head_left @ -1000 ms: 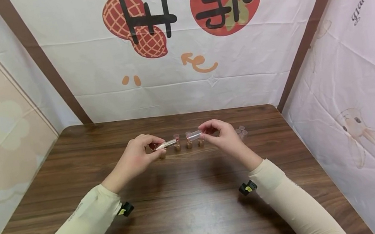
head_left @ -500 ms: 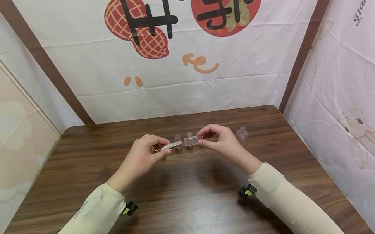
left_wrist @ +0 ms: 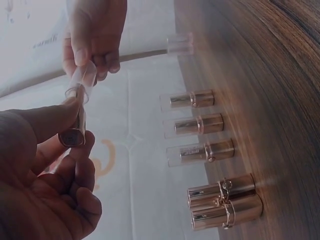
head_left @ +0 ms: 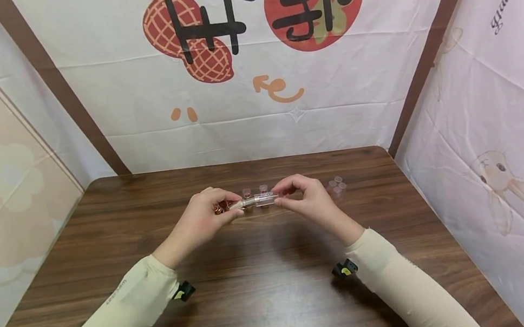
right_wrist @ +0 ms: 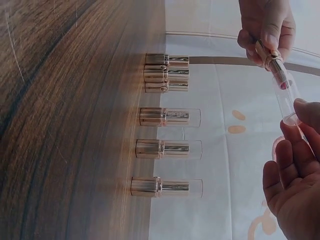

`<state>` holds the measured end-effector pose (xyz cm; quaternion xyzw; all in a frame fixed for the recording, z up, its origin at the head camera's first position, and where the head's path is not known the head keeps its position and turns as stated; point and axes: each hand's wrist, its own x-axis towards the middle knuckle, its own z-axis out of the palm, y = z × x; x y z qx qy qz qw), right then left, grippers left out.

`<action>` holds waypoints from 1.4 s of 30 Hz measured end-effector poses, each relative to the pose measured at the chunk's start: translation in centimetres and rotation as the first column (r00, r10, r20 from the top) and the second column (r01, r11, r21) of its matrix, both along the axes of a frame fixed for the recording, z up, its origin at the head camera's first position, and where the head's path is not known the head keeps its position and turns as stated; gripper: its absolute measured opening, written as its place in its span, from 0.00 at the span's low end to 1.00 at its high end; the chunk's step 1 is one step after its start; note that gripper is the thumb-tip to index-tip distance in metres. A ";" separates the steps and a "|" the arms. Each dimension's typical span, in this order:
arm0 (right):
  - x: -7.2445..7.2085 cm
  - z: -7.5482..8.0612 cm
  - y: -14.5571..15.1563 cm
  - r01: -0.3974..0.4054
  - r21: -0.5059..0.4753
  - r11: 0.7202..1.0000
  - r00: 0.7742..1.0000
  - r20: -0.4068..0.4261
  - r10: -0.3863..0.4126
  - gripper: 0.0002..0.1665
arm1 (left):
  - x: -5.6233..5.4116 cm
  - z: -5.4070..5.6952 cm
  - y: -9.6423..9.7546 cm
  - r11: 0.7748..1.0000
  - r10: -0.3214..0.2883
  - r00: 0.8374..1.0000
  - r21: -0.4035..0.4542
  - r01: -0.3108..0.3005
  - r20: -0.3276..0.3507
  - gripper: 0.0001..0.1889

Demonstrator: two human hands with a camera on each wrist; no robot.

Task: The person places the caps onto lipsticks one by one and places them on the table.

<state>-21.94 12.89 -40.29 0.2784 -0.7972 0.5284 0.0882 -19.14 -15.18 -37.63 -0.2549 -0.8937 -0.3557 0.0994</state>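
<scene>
My left hand (head_left: pixel 199 215) pinches a rose-gold lipstick (right_wrist: pixel 273 62) by its base, the open end pointing right. Opposite it, my right hand (head_left: pixel 309 195) holds a clear cap (right_wrist: pixel 285 102) by its closed end between thumb and fingers. The cap's mouth is around the lipstick's front end; in the right wrist view a red tip shows inside the clear wall. Both pieces are held level above the table. Behind them stand three lipsticks with clear caps on, one of them a capped lipstick (left_wrist: pixel 200 152), and several uncapped gold lipsticks (left_wrist: pixel 227 212) close together.
Several loose clear caps (head_left: pixel 337 183) lie on the brown wooden table (head_left: pixel 257 284), right of my right hand. A printed white cloth (head_left: pixel 239 133) rises behind the table's far edge, with more cloth at both sides.
The lipstick and the clear cap were apart; my hands have come together, and the cap now reaches over the lipstick's end. Both hands have also lowered slightly.
</scene>
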 end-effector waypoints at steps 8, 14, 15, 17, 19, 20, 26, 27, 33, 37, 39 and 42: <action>-0.2 -0.2 0.0 -0.034 0.023 0.999 0.993 -0.111 0.036 0.10 | -0.1 0.0 0.2 0.999 0.034 0.998 0.021 -0.035 0.048 0.09; -0.1 -0.1 -0.1 -0.043 0.068 0.997 0.987 -0.155 0.053 0.10 | 0.1 0.0 0.4 0.999 0.043 0.998 0.010 -0.043 0.037 0.11; -0.1 -0.1 -0.2 -0.045 0.070 0.996 0.985 -0.163 0.056 0.10 | 0.1 0.0 0.5 0.999 0.043 0.998 0.010 -0.043 0.036 0.11; 0.0 -0.1 -0.2 -0.047 0.071 0.996 0.982 -0.179 0.059 0.11 | 0.1 -0.1 0.6 0.999 0.041 0.998 0.018 -0.041 0.039 0.11; 0.1 -0.1 -0.3 -0.049 0.071 0.996 0.980 -0.191 0.062 0.12 | 0.2 -0.1 0.7 0.999 0.040 0.998 0.027 -0.042 0.041 0.11; 0.2 0.0 -0.3 -0.048 0.073 0.996 0.979 -0.194 0.062 0.12 | 0.2 -0.1 0.7 0.999 0.039 0.998 0.032 -0.041 0.041 0.11; 0.5 0.4 -0.3 -0.065 0.058 0.996 0.978 -0.195 0.076 0.13 | 0.4 0.2 0.9 0.998 0.043 0.999 0.052 -0.044 0.021 0.11; 0.5 0.4 -0.3 -0.068 0.055 0.996 0.978 -0.195 0.077 0.13 | 0.5 0.2 0.9 0.997 0.046 0.999 0.056 -0.047 0.019 0.11; 0.8 1.0 -0.5 -0.075 0.045 0.996 0.971 -0.223 0.083 0.14 | 0.8 0.5 1.0 0.996 0.056 0.998 0.066 -0.057 0.008 0.11; 1.0 1.3 -0.7 -0.080 0.025 0.997 0.970 -0.227 0.083 0.13 | 1.0 0.7 1.1 0.994 0.051 0.999 0.101 -0.051 0.000 0.11; 0.9 1.3 -0.8 -0.082 0.010 0.997 0.973 -0.217 0.082 0.13 | 1.2 0.7 1.2 0.992 0.051 0.999 0.120 -0.050 -0.007 0.11; 0.9 1.3 -0.8 -0.088 -0.016 0.996 0.978 -0.190 0.084 0.13 | 1.3 0.7 1.2 0.988 0.059 0.998 0.147 -0.055 -0.020 0.12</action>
